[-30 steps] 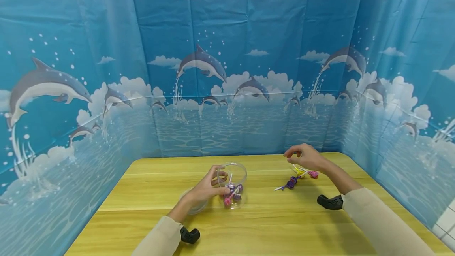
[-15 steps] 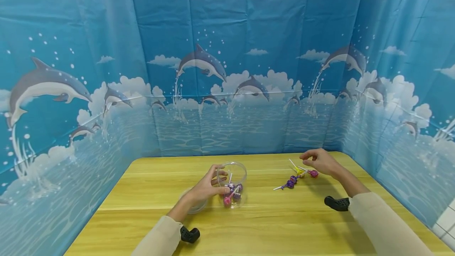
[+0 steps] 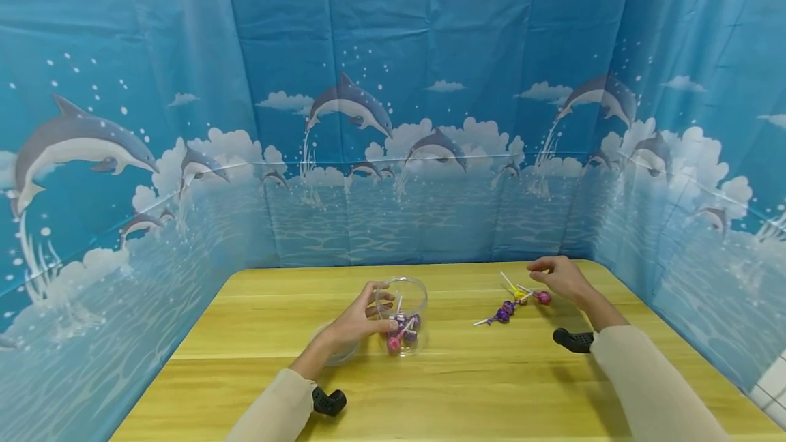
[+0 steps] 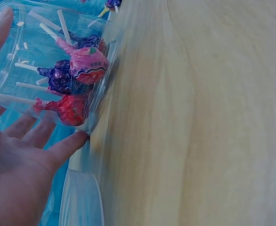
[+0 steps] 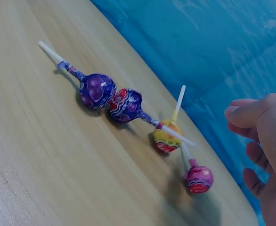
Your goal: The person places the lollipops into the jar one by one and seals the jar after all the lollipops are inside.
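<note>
On the wooden table (image 3: 454, 401), the left hand (image 3: 353, 326) curls round a clear jar (image 3: 424, 305) holding lollipops (image 4: 88, 66), while the right hand (image 3: 561, 280), loosely bent and gripping nothing, hovers near the yellow lollipop (image 5: 165, 141), which, if lifted, could drag a purple lollipop (image 5: 123, 106) whose stick (image 5: 180, 138) crosses it

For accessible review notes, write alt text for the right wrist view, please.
Two purple-wrapped lollipops, a yellow lollipop and a pink lollipop lie on a wooden table before a blue backdrop; the right hand hovers near them, fingers loosely curled.
</note>
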Demonstrator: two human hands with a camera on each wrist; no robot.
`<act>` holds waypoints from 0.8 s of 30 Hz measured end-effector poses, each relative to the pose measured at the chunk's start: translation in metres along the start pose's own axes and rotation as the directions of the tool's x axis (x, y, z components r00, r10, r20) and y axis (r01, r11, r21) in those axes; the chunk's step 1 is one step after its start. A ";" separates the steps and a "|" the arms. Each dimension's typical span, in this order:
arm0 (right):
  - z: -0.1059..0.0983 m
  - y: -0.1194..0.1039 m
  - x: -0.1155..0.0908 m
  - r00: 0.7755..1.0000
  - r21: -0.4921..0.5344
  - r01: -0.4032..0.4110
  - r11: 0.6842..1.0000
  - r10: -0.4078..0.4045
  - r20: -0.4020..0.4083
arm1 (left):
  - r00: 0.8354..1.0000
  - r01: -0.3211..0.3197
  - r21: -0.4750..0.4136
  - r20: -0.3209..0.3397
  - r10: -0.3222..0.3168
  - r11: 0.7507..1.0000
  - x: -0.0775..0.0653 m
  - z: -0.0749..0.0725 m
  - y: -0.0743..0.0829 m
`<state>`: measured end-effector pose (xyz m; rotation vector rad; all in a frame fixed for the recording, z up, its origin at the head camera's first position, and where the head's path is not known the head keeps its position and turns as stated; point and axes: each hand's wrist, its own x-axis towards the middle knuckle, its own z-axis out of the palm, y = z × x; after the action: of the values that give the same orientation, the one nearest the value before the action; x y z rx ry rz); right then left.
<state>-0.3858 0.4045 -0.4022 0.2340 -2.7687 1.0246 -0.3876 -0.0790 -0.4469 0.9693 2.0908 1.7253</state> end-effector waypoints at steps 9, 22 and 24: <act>0.021 0.020 0.009 1.000 -0.114 0.019 0.993 -0.021 -0.016 | 1.000 -0.005 0.014 0.005 0.005 1.000 0.001 -0.001 -0.002; 0.037 0.023 0.016 0.999 -0.200 -0.041 0.979 0.043 0.006 | 1.000 0.005 -0.007 0.007 -0.005 1.000 0.000 -0.001 -0.001; 0.038 0.025 0.016 0.999 -0.201 -0.052 0.978 0.054 0.006 | 1.000 0.011 -0.011 0.006 -0.011 1.000 0.000 -0.001 -0.001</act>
<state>-0.4112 0.3966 -0.4424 0.1387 -2.8767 0.7486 -0.3886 -0.0794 -0.4479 0.9572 2.0764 1.7248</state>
